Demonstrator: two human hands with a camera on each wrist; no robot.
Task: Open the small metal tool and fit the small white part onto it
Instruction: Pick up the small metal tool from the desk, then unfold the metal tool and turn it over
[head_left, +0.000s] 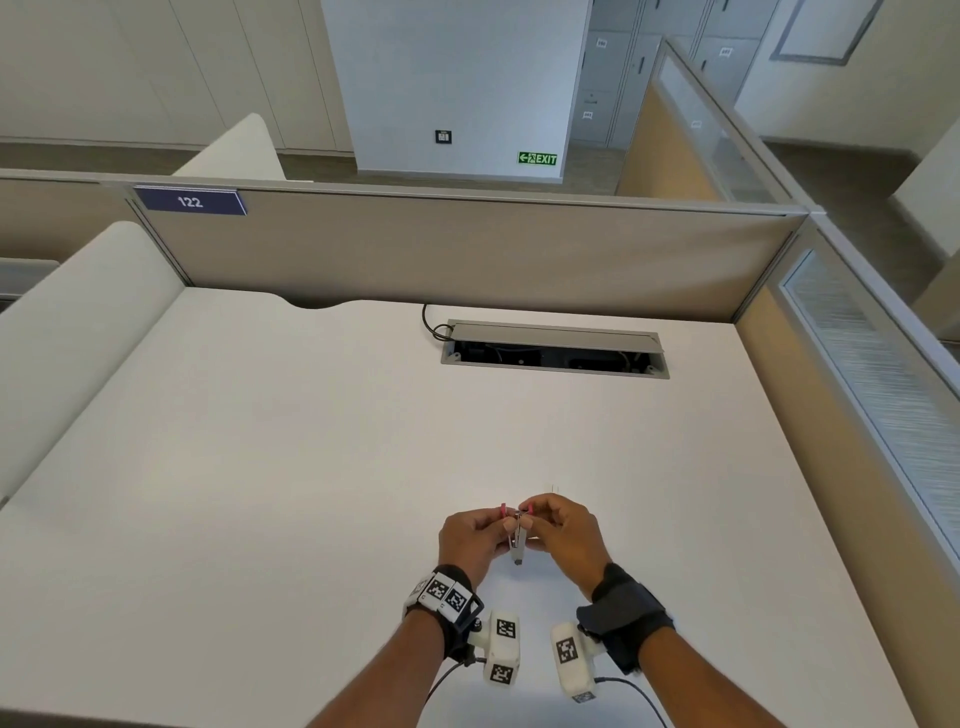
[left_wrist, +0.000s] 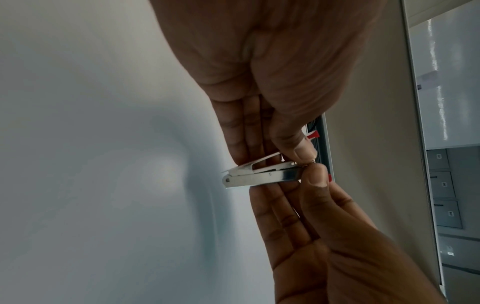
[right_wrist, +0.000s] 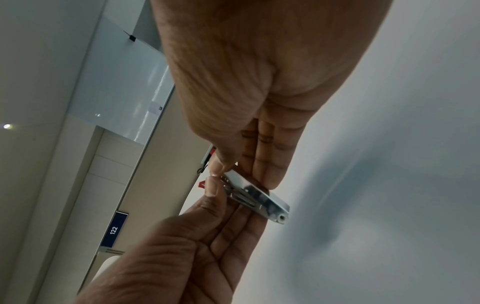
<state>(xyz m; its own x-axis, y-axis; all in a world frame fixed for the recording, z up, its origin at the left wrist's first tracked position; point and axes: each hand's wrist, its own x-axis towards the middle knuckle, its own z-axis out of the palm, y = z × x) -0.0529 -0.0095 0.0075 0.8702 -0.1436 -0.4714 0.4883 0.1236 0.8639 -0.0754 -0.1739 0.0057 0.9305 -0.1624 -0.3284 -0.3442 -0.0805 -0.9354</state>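
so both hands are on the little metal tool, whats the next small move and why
Probably pry the metal tool wider at its far end: the left hand and right hand pinch there, and it is only slightly open.

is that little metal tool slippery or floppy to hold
The metal tool is probably slick: its faces are polished and mirror-like. Likely rigid in each plate, but a pivot pin shows, so it may swing open. The left hand and right hand pinch it.

We see a grey metal cable hatch (head_left: 554, 347) open near the white desk's (head_left: 260, 467) far edge, below a beige partition (head_left: 467, 249) bearing a blue "122" sign (head_left: 190, 201).
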